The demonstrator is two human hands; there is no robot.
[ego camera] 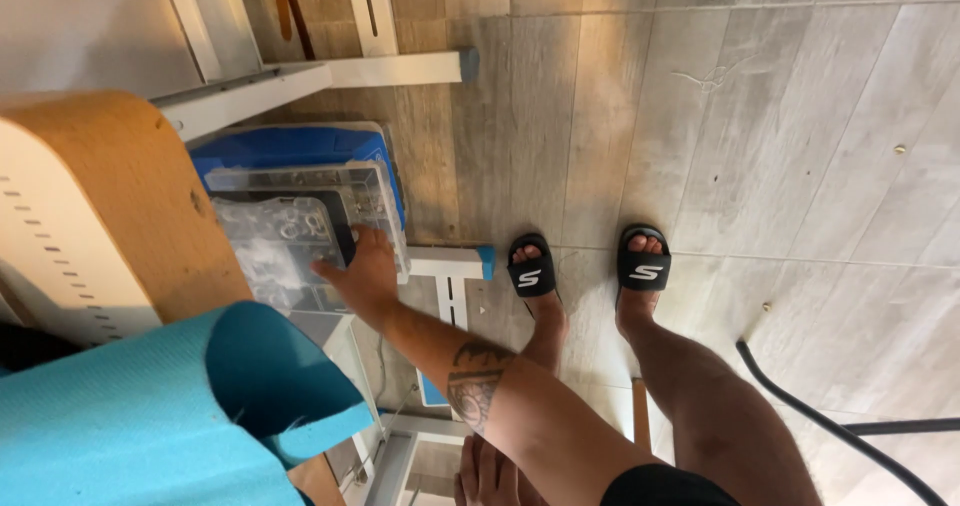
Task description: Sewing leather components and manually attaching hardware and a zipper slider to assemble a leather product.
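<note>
two clear plastic organiser boxes [300,226] (stacked over one blue case [290,148]), one rolled teal mat [150,406], two black slides [588,266], two hands: left hand [363,274], right hand [485,476].

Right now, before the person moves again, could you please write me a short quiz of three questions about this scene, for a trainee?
1. True or false: the right hand touches a clear plastic box.
2. What does the clear plastic box lie on? A) a blue case B) a red bucket C) a folded towel
3. Fill in the missing word: the rolled mat at the lower left is ____ in colour.

Key: 1 true; 2 A; 3 blue.
</note>
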